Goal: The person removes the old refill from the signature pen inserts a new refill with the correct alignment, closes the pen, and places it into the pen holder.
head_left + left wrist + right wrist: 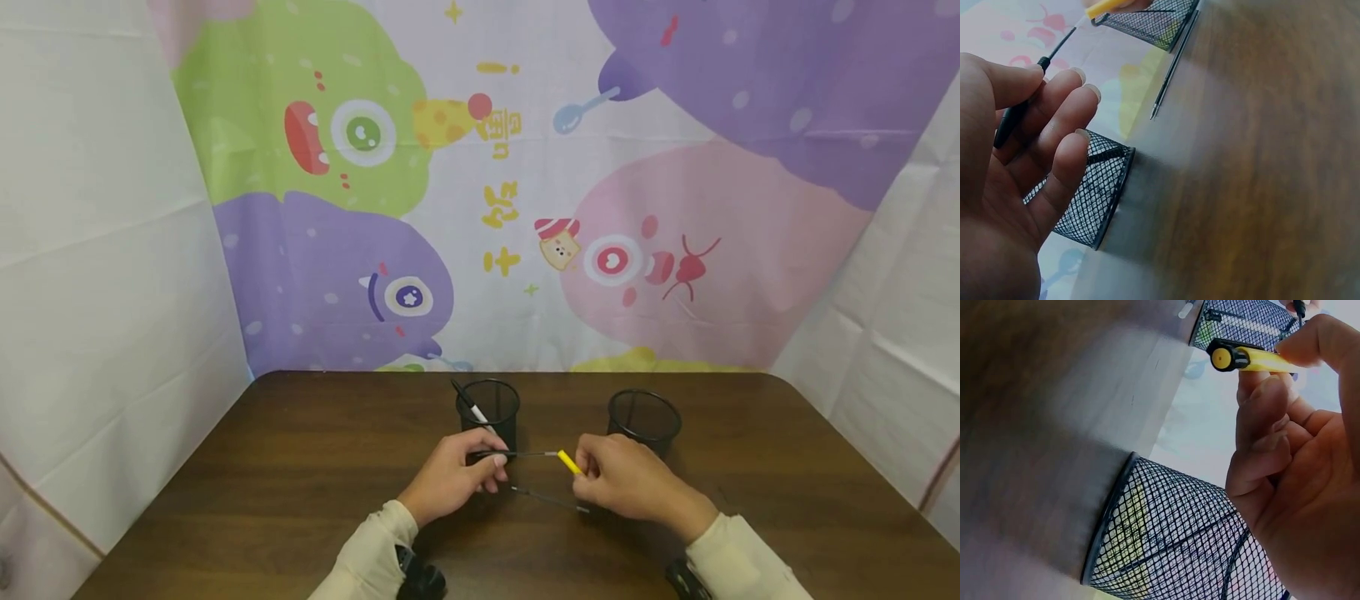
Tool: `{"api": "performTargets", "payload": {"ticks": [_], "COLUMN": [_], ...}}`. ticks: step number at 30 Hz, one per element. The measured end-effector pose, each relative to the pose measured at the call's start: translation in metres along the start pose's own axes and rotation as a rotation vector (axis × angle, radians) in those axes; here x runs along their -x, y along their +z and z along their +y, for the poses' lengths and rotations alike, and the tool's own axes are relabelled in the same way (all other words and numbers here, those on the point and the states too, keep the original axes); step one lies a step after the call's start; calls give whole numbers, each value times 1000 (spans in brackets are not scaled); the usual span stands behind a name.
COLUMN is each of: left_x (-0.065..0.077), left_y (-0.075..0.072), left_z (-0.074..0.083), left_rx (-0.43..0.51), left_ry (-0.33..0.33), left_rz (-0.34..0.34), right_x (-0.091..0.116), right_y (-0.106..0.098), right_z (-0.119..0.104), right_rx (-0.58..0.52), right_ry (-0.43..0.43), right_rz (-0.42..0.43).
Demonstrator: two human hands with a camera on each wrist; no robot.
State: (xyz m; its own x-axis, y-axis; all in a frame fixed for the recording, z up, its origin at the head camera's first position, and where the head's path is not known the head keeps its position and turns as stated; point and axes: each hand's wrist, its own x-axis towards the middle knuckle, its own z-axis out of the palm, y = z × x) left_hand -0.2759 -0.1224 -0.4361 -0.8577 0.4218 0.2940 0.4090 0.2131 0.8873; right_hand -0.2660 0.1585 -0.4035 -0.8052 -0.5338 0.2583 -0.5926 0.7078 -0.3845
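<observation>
My left hand (457,471) pinches the black front section of a pen (1017,112) between thumb and fingers. From its end a thin dark refill (1062,44) runs across to the yellow pen barrel (569,462). That barrel, with a black clip and end piece (1230,355), is pinched by the thumb and fingers of my right hand (637,479). The refill's far tip meets the barrel's open end. On the wood below and between the hands lies another thin refill (550,499).
A black mesh cup (487,392) stands behind my left hand, with a black-and-white pen (472,404) leaning in it. Behind my right hand is a second mesh cup (645,417). The brown table (337,467) ends at a printed cloth (510,317).
</observation>
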Motion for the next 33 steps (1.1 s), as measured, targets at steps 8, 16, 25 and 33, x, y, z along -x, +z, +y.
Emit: {"api": "performTargets", "payload": {"ticks": [8,16,25,33], "left_x": [0,-1,0,0], "left_y": [1,0,1,0], "left_z": [0,2,0,1], "left_rx": [-9,-14,-13,-15], "left_ry": [10,12,18,17], "left_rz": [0,-5,-3,-9], "right_x": [0,-1,-1,-3], "right_y": [0,-3,-1,-2], "right_z": [-2,-2,0,1], "right_rx": [3,-14,-46,-93], "right_ry": [-5,-22,-64,-128], "right_rz": [-6,-18,-11,35]}}
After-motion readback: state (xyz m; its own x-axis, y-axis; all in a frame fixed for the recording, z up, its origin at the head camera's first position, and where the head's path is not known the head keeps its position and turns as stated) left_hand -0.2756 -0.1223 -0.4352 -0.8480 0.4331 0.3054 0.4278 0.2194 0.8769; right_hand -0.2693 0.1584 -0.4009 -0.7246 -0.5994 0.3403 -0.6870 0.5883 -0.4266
